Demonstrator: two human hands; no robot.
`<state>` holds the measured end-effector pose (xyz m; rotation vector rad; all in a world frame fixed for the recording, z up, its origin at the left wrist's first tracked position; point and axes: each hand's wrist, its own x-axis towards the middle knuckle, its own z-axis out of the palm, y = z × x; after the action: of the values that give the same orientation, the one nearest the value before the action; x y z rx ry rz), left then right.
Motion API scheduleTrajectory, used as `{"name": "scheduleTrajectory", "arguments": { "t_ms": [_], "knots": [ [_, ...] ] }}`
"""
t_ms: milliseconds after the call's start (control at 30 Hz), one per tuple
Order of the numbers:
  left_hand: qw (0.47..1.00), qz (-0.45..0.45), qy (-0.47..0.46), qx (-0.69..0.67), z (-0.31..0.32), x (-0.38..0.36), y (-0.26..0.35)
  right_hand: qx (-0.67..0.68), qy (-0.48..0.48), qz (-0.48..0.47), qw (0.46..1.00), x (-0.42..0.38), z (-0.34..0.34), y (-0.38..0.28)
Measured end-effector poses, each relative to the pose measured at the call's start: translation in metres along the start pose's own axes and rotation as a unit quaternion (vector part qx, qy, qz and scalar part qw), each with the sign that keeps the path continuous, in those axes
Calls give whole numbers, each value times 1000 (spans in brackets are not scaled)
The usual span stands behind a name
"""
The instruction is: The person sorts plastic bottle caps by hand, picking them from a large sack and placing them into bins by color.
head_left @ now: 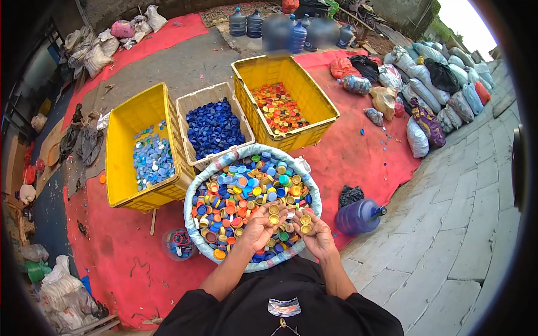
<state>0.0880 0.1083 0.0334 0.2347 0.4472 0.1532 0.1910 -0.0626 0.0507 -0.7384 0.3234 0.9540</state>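
A round basket with a cloth-wrapped rim [193,237] stands right in front of me, heaped with mixed bottle caps [238,182] in many colours. Over its near right part, my left hand [256,233] is closed around a few yellow bottle caps [274,210], which lie stacked against the fingers. Just beside it, my right hand [319,239] also holds yellow bottle caps [305,220] between thumb and fingers. The fingertips of both hands nearly meet above the heap.
Beyond the basket stand a yellow crate [120,162] of light blue caps, a white crate [184,120] of dark blue caps and a yellow crate [314,120] of red and orange caps. A large water bottle [358,217] lies at right; filled sacks [426,84] line the wall.
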Motion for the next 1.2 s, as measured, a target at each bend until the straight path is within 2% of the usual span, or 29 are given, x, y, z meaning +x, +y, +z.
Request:
{"name": "scheduleTrajectory", "arguments": {
  "t_ms": [167,400,767,833,900,1000,1033,1133,1167,1200],
  "knots": [
    [998,-34,-14,45,22,19,-10,33,-32,-28,999,0,-16,-18],
    [998,-11,14,65,57,72,-44,31,-93,-30,995,29,-38,-74],
    [995,-6,72,74,102,178,-99,-26,-59,-48,997,85,-100,-175],
    [994,-4,79,71,100,201,-104,-43,-26,-39,998,97,-106,-192],
    [992,0,113,53,104,233,-105,-42,-20,-38,998,132,-117,-207],
    [990,-22,133,27,118,280,-83,-104,0,-30,994,181,-84,-234],
    [995,5,102,19,126,299,-65,-123,-3,-31,992,203,-63,-245],
    [993,110,15,-43,180,338,-2,-43,-121,-134,983,236,30,-278],
    [992,116,20,-52,186,346,23,-97,-148,-145,973,260,45,-280],
    [990,124,26,-61,189,347,38,-130,-104,-175,970,276,58,-273]
  ]
}}
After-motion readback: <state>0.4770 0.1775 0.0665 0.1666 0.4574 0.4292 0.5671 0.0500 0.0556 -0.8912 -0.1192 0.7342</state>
